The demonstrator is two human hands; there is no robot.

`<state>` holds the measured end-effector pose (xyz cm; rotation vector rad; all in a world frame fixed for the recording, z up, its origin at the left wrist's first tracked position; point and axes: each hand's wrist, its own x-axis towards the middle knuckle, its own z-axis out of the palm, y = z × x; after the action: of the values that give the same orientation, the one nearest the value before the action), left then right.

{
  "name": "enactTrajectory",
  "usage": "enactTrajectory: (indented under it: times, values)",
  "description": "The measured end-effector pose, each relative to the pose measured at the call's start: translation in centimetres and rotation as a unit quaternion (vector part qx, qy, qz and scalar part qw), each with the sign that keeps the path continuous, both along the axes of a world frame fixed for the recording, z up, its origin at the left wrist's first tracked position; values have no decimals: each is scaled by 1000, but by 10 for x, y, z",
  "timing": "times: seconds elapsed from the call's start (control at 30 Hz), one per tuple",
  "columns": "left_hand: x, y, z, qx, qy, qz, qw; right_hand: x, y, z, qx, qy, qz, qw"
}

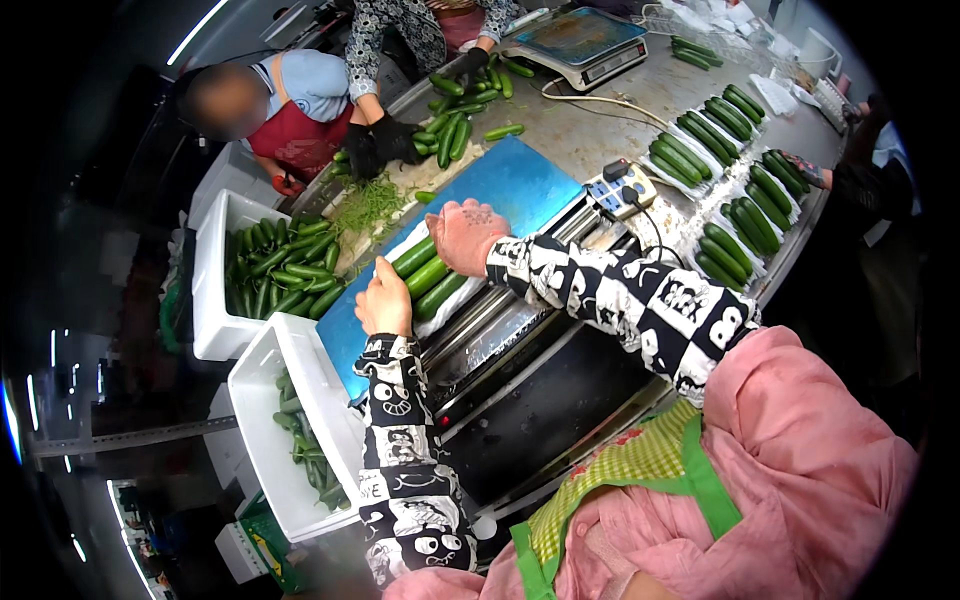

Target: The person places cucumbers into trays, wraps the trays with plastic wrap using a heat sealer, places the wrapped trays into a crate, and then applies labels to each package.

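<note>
Several green cucumbers [424, 274] lie side by side on a white wrapping or tray [455, 301], over a blue plate [510, 180] in front of me. My left hand [385, 303] is closed about their left ends, its thumb pointing away from me; its other fingers are partly hidden. At the right ends, my right hand [468, 235], in a pinkish glove, is curled over the cucumbers with its fingertips out of sight. Below both hands runs the metal front of a machine [490, 345].
White foam boxes [215, 300] of cucumbers stand at the left. Packed cucumbers [735, 240] line the right side. A power strip [620, 190] with cables sits beside the plate; a scale [580, 45] stands behind. Co-workers' black-gloved hands [380, 145] are among loose cucumbers [445, 130].
</note>
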<state>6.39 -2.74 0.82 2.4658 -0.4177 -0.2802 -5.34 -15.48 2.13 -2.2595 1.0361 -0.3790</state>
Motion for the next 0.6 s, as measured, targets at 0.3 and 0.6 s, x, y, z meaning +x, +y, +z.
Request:
enactTrajectory:
  times: [0.3, 0.6]
  values:
    - [-10, -2, -9, 38, -33, -12, 999, -10, -7, 2, 17, 43, 20, 999]
    - [13, 9, -34, -98, -70, -119, 986, -11, -8, 13, 46, 66, 95, 992]
